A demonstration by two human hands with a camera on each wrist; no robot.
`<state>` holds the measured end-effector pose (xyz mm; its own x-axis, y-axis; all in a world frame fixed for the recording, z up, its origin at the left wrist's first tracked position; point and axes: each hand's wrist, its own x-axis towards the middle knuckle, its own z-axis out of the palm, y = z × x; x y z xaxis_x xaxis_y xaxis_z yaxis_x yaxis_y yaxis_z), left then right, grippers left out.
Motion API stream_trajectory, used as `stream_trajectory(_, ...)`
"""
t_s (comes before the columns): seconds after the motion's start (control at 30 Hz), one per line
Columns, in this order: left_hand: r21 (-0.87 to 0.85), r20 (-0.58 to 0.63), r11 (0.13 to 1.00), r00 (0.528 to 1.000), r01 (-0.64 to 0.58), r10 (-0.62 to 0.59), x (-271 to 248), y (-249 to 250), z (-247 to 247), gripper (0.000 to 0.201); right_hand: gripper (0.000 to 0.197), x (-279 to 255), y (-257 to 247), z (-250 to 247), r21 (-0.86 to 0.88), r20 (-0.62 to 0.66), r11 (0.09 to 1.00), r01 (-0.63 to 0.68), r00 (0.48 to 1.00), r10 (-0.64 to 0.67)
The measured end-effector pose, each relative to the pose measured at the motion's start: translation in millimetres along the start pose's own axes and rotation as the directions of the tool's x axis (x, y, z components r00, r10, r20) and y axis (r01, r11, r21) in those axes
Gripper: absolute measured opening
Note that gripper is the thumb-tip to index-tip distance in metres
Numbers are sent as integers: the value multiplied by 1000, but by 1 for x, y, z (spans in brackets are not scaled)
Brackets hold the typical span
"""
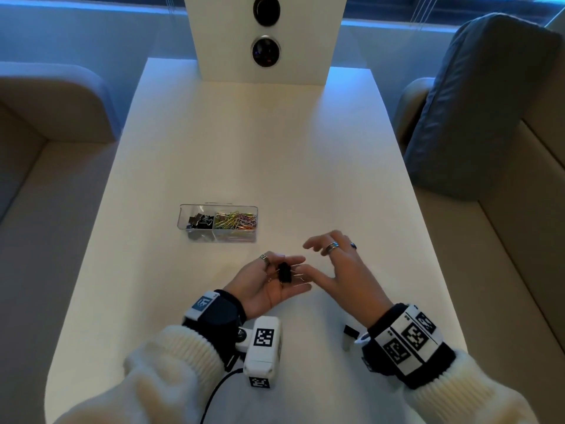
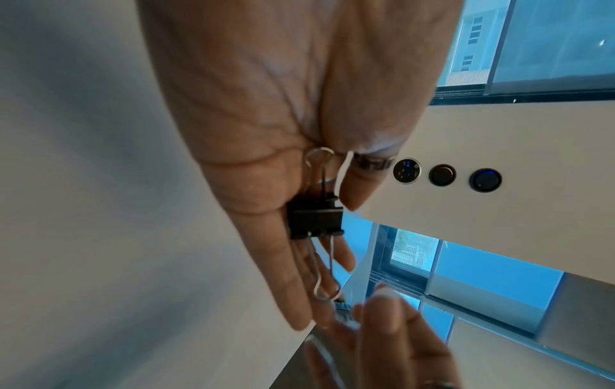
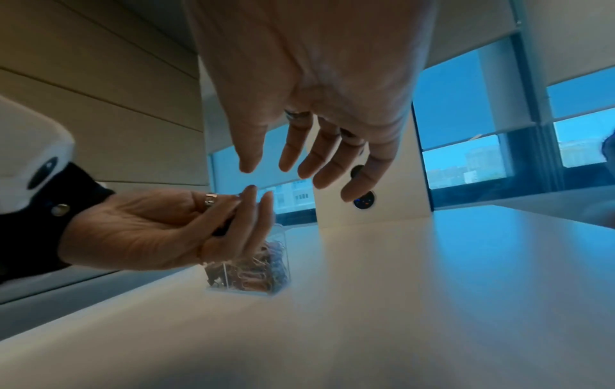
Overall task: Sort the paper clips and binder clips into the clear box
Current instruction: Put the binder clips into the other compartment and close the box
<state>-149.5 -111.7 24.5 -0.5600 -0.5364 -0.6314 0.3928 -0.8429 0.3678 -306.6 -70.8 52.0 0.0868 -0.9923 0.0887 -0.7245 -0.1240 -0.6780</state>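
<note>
White table (image 1: 244, 148), near edge: our left hand (image 1: 269, 287) pinches a black binder clip (image 1: 285, 272), right hand (image 1: 342, 270) beside it loose, empty.

In the right wrist view, left hand (image 3: 143, 231) hides most of binder clip (image 3: 222, 229).

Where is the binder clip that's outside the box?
In the head view the binder clip lies in the left hand, nearer the person than the clear box, with the open right hand to its right.
</note>
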Motion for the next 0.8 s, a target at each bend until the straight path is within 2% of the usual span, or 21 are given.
stream_trajectory(0.07,-11,2,1000,1000,-11,11,-2,1,-3,46,25,-6,14,-5,10,19,995,-100,995,100)
stream_trajectory(0.13,-39,5,999,1000,-20,20,-3,2,-6,45,30,-16,32,-8,-133,202,972,-196,954,220)
stream_trajectory(0.2,-48,20,999,1000,-16,16,-5,4,-8,39,44,-30,48,-8,-328,443,918,-221,823,356)
stream_trajectory(0.23,-47,28,999,1000,-11,12,-5,4,-9,37,51,-38,54,-6,-389,520,898,-206,755,399)
stream_trajectory(0.27,-48,33,999,999,-6,7,-6,5,-10,36,55,-45,58,-3,-418,568,889,-186,710,416)
stream_trajectory(0.3,-52,38,999,999,-4,6,-6,6,-11,36,54,-51,60,0,-428,592,889,-163,693,412)
stream_trajectory(0.43,-80,52,997,999,-8,12,-4,9,-13,37,30,-60,65,8,-402,612,907,-128,699,370)
stream_trajectory(0.53,-106,69,994,997,-17,25,-6,10,-13,38,25,-56,69,6,-384,623,911,-149,687,375)
stream_trajectory(0.67,-125,89,992,995,-32,43,-11,10,-15,39,27,-53,74,6,-356,624,920,-164,691,365)
stream_trajectory(0.73,-124,85,992,995,-36,46,-15,11,-18,39,33,-52,70,5,-286,629,937,-203,698,343)
stream_trajectory(0.8,-129,70,991,996,-45,54,-18,13,-22,39,35,-45,53,3,-120,599,961,-247,755,269)
